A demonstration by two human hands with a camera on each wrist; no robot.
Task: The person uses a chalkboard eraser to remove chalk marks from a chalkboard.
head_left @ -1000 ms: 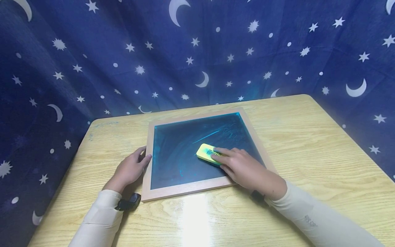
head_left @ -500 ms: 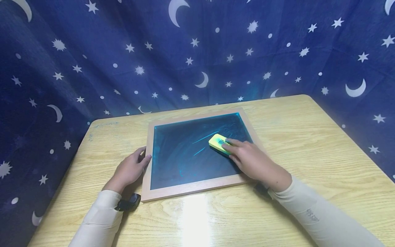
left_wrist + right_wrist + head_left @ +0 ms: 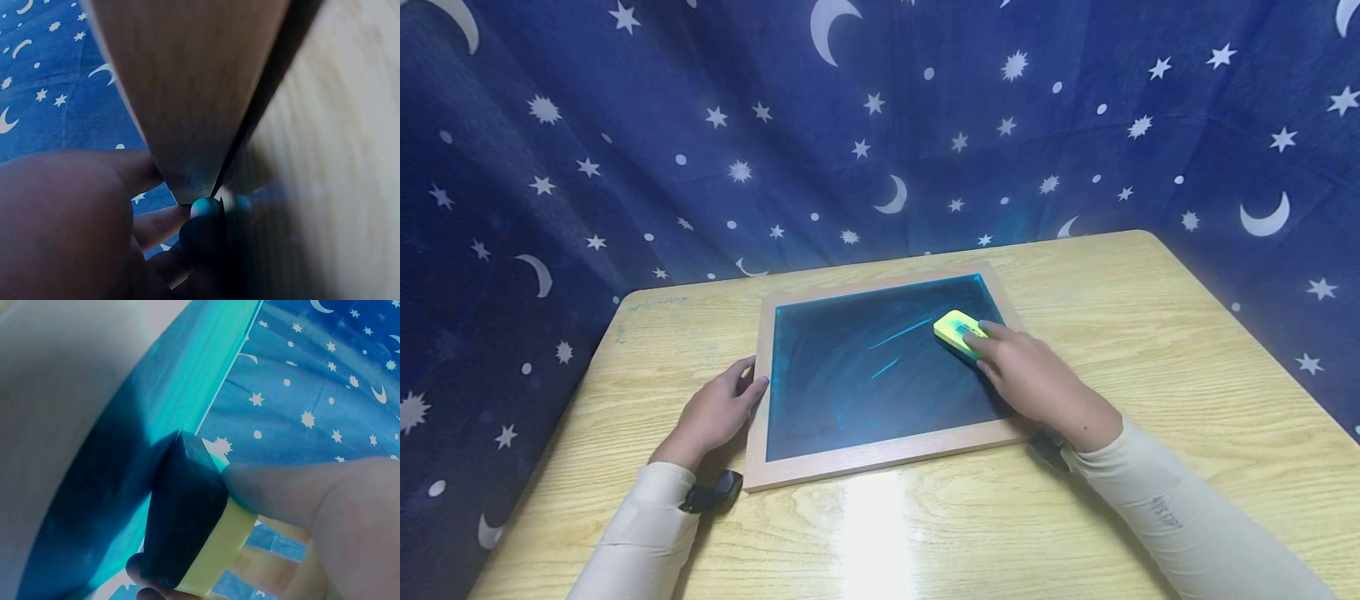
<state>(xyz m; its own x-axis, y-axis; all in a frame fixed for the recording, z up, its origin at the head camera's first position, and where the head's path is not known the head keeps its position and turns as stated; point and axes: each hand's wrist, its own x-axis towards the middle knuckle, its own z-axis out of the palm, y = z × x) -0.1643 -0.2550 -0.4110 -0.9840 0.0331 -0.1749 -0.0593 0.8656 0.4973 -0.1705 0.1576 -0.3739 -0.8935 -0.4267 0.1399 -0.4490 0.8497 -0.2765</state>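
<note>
A small chalkboard in a pale wooden frame lies on the table, with two blue-green chalk strokes and faint smears on its dark face. My right hand grips a yellow chalkboard eraser with a dark felt underside, on the right part of the board. In the right wrist view, thumb and fingers hold the eraser by its sides, felt against the board. My left hand holds the frame's left edge. The left wrist view shows the thumb on one side of the wooden frame and blue-stained fingertips at its edge.
The light wood-grain table extends around the board, with blue chalk smudges at its back left corner. A dark blue curtain with moons and stars hangs behind and beside it. A black wrist strap is on the left wrist.
My right hand has slid the eraser up and to the right across the board, uncovering the lower chalk stroke. The left hand and the board have stayed in place.
</note>
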